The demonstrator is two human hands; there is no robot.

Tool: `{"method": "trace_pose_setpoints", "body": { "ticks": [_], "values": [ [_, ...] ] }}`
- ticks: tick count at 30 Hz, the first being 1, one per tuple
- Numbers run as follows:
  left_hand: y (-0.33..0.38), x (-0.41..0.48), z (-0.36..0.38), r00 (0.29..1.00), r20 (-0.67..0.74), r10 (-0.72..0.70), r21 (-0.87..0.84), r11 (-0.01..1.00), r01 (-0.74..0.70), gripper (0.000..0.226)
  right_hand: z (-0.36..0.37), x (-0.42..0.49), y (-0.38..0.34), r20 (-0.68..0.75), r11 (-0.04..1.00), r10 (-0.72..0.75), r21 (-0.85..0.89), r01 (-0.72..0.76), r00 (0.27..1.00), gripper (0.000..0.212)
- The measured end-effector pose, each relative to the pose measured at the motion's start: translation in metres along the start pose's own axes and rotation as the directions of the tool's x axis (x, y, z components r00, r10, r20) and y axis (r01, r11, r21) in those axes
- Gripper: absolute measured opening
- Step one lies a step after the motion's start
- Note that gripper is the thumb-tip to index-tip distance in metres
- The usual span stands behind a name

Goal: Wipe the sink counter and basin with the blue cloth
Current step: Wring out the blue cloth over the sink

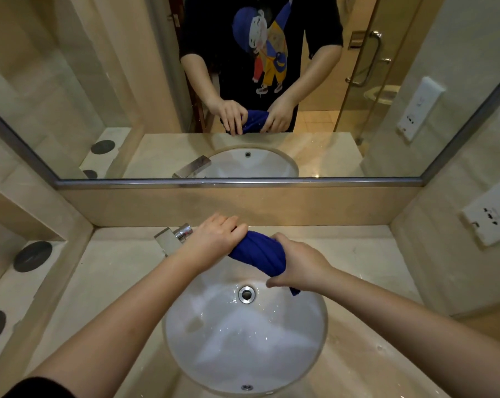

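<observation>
Left grip (217, 237): fingers curled tight round the far end of the blue cloth (257, 254), knuckles up, just in front of the tap (172, 239).

Right grip (297, 267): fingers and thumb wrapped round the near end of the same cloth, with a short blue tail hanging out below the palm.

Blue cloth: twisted into a thick rope with spiral folds, stretched between the two grips. Held in the air above the far part of the basin (243, 346), clear of the table (114, 271).

Basin: white, oval, set beneath the table top. Wet sheen and droplets across the bowl. Chrome drain (246, 294) in the far half, just below and left of the right grip. Small overflow hole (246, 387) on the near wall.

Table: pale marble, surrounding the basin on all sides.

Tap: square chrome body at the far left of the basin, partly hidden behind the left wrist.

Mirror (99, 81): on the back wall above the stone upstand, with the reflection of both grips on the cloth visible.

Wall socket (492, 218): white, on the right wall.

Dark discs (32, 256): two, on the side ledge to the left, well apart from the basin.
</observation>
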State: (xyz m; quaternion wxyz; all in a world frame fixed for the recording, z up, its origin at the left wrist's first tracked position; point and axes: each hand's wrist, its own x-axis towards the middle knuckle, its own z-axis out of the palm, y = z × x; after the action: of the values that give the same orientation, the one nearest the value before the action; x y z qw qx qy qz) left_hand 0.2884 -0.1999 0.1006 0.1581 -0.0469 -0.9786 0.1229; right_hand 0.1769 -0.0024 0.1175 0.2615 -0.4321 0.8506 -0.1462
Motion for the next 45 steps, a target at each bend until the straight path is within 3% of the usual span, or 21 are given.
{"method": "trace_pose_setpoints", "body": {
  "ticks": [2,4,6,8,10,12,18,20,21,22,24,26,28,30,32,36,38,40,42,45],
  "values": [
    [0.008,0.006,-0.007,0.985,0.156,-0.075,-0.051,0.995,0.084,0.047,-0.001,0.004,0.002,-0.100,0.975,-0.051,-0.220,0.028,0.994,0.047],
    [0.019,0.010,-0.008,0.941,0.300,-0.156,-0.140,0.969,0.205,0.036,-0.003,0.011,0.006,-0.184,0.901,-0.125,-0.433,0.034,0.975,0.031],
    [0.028,0.012,-0.006,0.827,0.512,-0.234,-0.268,0.871,0.412,0.032,-0.006,0.021,0.012,-0.218,0.830,-0.197,-0.556,0.044,0.956,0.029],
    [0.035,0.013,-0.002,0.767,0.587,-0.261,-0.412,0.718,0.560,0.029,-0.007,0.031,0.020,-0.263,0.735,-0.334,-0.674,0.075,0.905,0.031],
    [0.042,0.011,0.001,0.717,0.646,-0.260,-0.520,0.538,0.663,0.013,-0.004,0.036,0.025,-0.295,0.690,-0.396,-0.720,0.071,0.870,0.039],
    [0.051,0.008,-0.003,0.659,0.720,-0.218,-0.577,0.342,0.742,0.012,0.003,0.040,0.032,-0.326,0.670,-0.474,-0.737,0.094,0.818,0.039],
    [0.068,-0.004,-0.014,0.548,0.835,-0.041,-0.546,0.050,0.836,0.016,0.027,0.044,0.043,-0.359,0.669,-0.606,-0.713,0.210,0.710,0.032],
    [0.070,-0.007,-0.012,0.529,0.848,-0.044,-0.525,0.079,0.848,0.017,0.036,0.044,0.045,-0.368,0.672,-0.620,-0.704,0.227,0.693,0.032],
    [0.070,-0.009,-0.013,0.529,0.846,-0.063,-0.517,0.144,0.844,0.016,0.038,0.042,0.044,-0.361,0.677,-0.611,-0.699,0.229,0.705,0.033],
    [0.068,-0.010,-0.013,0.550,0.830,-0.094,-0.515,0.249,0.820,0.014,0.039,0.040,0.041,-0.359,0.695,-0.587,-0.683,0.224,0.726,0.035],
    [0.057,-0.014,-0.012,0.643,0.737,-0.208,-0.449,0.561,0.695,0.005,0.037,0.033,0.031,-0.314,0.788,-0.448,-0.581,0.204,0.837,0.038],
    [0.042,-0.023,-0.008,0.771,0.544,-0.332,-0.270,0.801,0.535,0.016,0.030,0.018,0.019,-0.062,0.942,-0.241,-0.254,0.218,0.969,0.050],
    [0.030,-0.032,0.000,0.889,0.342,-0.304,-0.182,0.907,0.381,0.030,0.016,0.004,0.010,0.235,0.968,-0.181,0.215,0.130,0.955,0.061],
    [0.023,-0.038,0.003,0.940,0.245,-0.238,-0.163,0.945,0.282,0.036,0.004,0.001,0.011,0.409,0.910,-0.168,0.413,-0.018,0.897,0.053],
    [0.020,-0.039,0.006,0.966,0.156,-0.207,-0.166,0.958,0.232,0.032,-0.005,0.005,0.014,0.480,0.888,-0.140,0.448,-0.104,0.866,0.049],
    [0.023,-0.035,0.005,0.986,-0.081,-0.143,-0.167,0.978,0.128,0.023,0.000,0.009,0.013,0.492,0.852,-0.161,0.506,-0.130,0.856,0.038],
    [0.022,-0.032,0.002,0.985,-0.157,-0.066,-0.115,0.992,0.048,0.023,0.012,0.008,0.013,0.462,0.825,-0.154,0.547,-0.144,0.874,0.053],
    [0.021,-0.031,0.002,0.991,-0.124,0.044,-0.044,0.998,-0.050,0.023,0.023,0.007,0.014,0.424,0.876,-0.114,0.470,-0.111,0.899,0.055],
    [0.024,-0.034,0.007,0.996,-0.032,0.084,-0.078,0.993,-0.087,0.017,0.032,0.007,0.015,0.360,0.959,-0.105,0.283,-0.001,0.927,0.056],
    [0.033,-0.032,0.012,0.971,0.236,-0.039,-0.122,0.990,0.069,0.057,0.031,0.004,0.010,0.181,0.993,-0.065,-0.080,0.081,0.981,0.049]
  ]
}}
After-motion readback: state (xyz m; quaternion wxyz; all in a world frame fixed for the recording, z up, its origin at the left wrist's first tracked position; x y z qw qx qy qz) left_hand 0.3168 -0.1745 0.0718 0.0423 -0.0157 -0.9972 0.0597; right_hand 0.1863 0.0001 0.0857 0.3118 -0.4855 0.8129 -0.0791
